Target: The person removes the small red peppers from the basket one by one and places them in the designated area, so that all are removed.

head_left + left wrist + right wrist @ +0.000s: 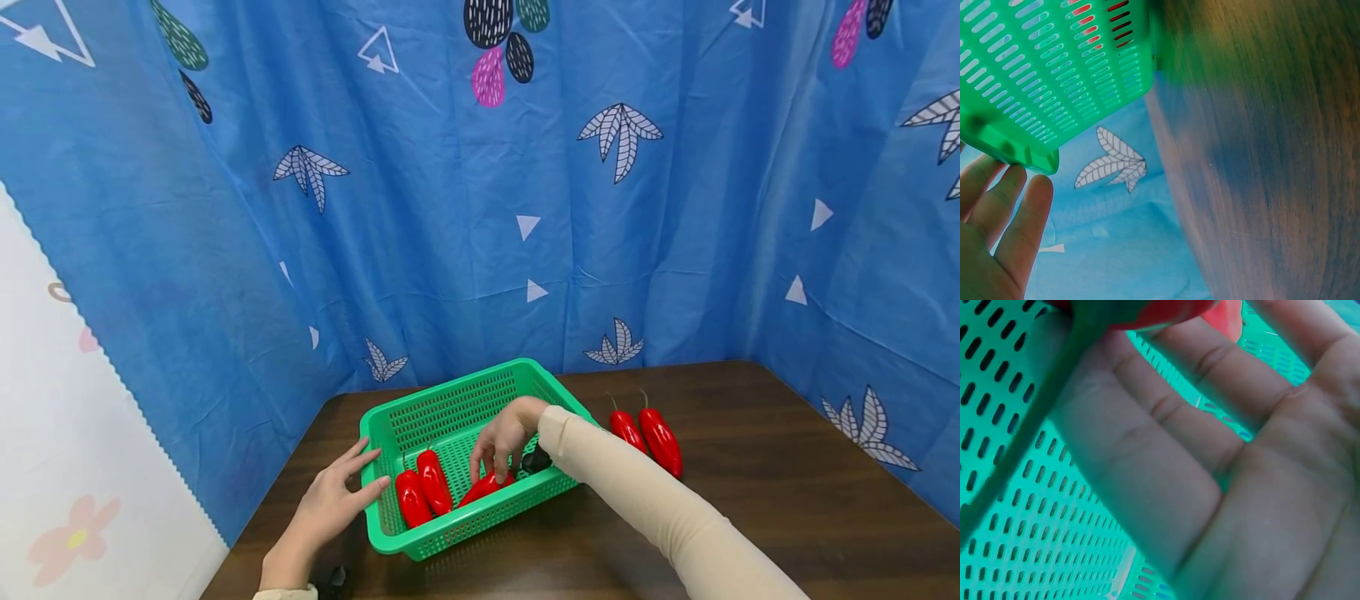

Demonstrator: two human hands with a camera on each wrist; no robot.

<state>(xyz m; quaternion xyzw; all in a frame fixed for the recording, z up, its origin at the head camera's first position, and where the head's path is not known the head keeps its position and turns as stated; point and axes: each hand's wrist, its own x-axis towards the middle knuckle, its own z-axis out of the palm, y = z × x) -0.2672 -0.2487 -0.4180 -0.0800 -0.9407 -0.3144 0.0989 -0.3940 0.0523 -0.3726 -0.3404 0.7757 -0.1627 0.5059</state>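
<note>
A green perforated plastic basket (480,527) stands on the table, turned slightly. Two red chili peppers (412,498) lie side by side at its left end. My right hand (506,435) reaches down inside and holds another red pepper (486,488) at the fingertips, near the front wall. Close up in the right wrist view, that pepper's green stem (1029,419) crosses in front of the fingers. At the basket's left end, my left hand (324,504) touches the rim with mostly straight fingers; the left wrist view shows fingertips (1038,194) against the rim's underside.
To the right of the basket, two more red peppers (662,442) lie on the dark wooden table (787,467). A blue patterned curtain (450,208) hangs behind the table. A black device (536,460) sits at my right wrist.
</note>
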